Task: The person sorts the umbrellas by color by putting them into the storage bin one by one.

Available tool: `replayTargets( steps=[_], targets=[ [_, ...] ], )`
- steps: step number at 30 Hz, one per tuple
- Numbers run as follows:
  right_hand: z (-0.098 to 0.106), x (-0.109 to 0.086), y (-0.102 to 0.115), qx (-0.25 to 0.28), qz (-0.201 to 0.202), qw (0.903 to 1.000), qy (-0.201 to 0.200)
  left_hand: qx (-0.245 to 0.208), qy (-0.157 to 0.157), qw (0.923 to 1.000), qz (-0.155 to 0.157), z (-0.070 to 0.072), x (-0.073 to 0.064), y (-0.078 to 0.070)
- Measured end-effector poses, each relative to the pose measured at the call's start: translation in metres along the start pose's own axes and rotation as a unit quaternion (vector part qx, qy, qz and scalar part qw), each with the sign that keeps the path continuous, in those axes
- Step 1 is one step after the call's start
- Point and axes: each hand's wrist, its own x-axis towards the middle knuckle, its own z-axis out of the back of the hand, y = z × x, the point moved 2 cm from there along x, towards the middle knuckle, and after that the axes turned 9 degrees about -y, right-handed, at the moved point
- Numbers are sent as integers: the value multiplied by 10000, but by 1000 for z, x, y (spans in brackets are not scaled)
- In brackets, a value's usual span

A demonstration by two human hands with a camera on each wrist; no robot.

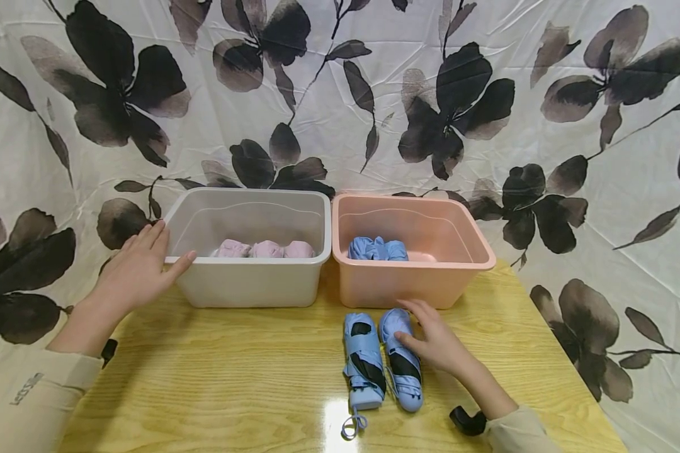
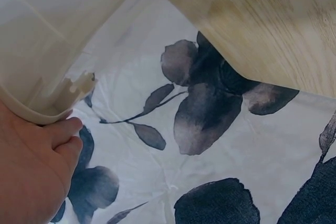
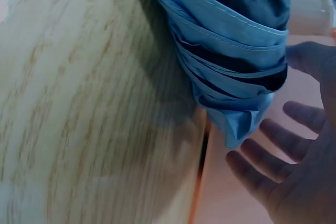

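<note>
Two folded light-blue umbrellas with black patches lie side by side on the table. The left umbrella (image 1: pixel 365 360) has a cord loop at its near end. Beside the right umbrella (image 1: pixel 402 360) is my right hand (image 1: pixel 439 340), its fingers spread and loosely bent around the far end. In the right wrist view, the thumb is right at the edge of the umbrella (image 3: pixel 231 51), the other fingers apart from it. My left hand (image 1: pixel 138 267) rests at the left front corner of the grey bin (image 1: pixel 249 286), fingers straight along its side and thumb across the front rim.
Several pink bundles (image 1: pixel 267 250) lie in the grey bin. Next to it stands a salmon-pink bin (image 1: pixel 408 283) holding blue bundles (image 1: pixel 378 249). Both bins sit at the back of the wooden table (image 1: pixel 249 377), before a floral cloth (image 1: pixel 351 126).
</note>
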Motion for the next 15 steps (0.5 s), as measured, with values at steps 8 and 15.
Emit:
replayTargets(
  steps=[8, 15],
  targets=[
    [-9, 0, -2, -444, -59, 9982, 399, -7, 3, 10000, 9, 0, 0, 0],
    [-14, 3, -3, -383, -331, 9968, 621, -86, 37, 9999, 47, -1, 0, 1]
  ],
)
